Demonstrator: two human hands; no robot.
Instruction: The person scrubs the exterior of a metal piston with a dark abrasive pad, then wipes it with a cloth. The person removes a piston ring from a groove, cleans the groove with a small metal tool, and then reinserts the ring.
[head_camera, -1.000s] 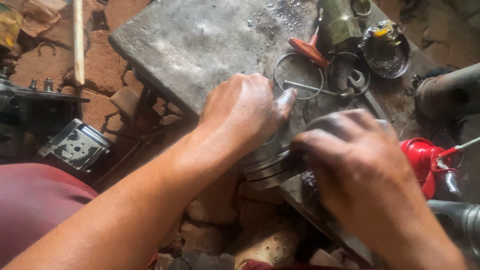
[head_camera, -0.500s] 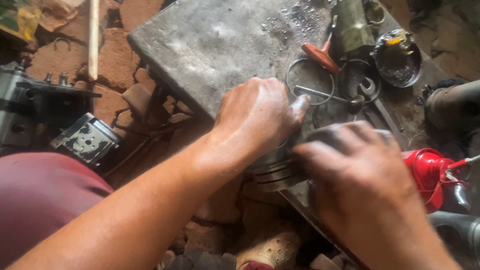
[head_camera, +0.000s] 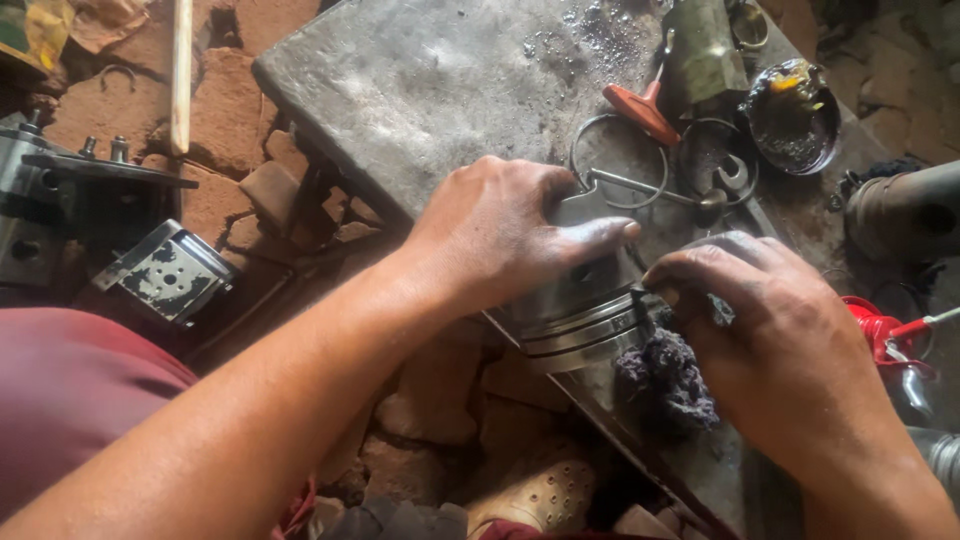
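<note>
**Two hands on a piston at the edge of a metal slab**

The left hand (head_camera: 500, 235) is clamped over the top of a metal piston (head_camera: 580, 320), fingers wrapped down its side and the thumb stretched along its upper edge. The piston lies on its side at the near edge of a grey metal slab (head_camera: 430, 90), its grooved ring end facing the camera.

The right hand (head_camera: 780, 340) presses against the right side of the piston, fingers curled inward and closed around a dark, frayed rag (head_camera: 665, 375) that hangs just below the fingers and touches the piston's lower edge.

Behind the hands, on the slab, lie thin wire rings (head_camera: 620, 170), a tool with a red handle (head_camera: 640, 110) and a small round dish of dark grease (head_camera: 795, 120). A red oil can (head_camera: 885, 335) sits just right of the right hand. To the left, on the brick-strewn ground, a grey engine part (head_camera: 165, 275) rests near a wooden stick (head_camera: 182, 75).
</note>
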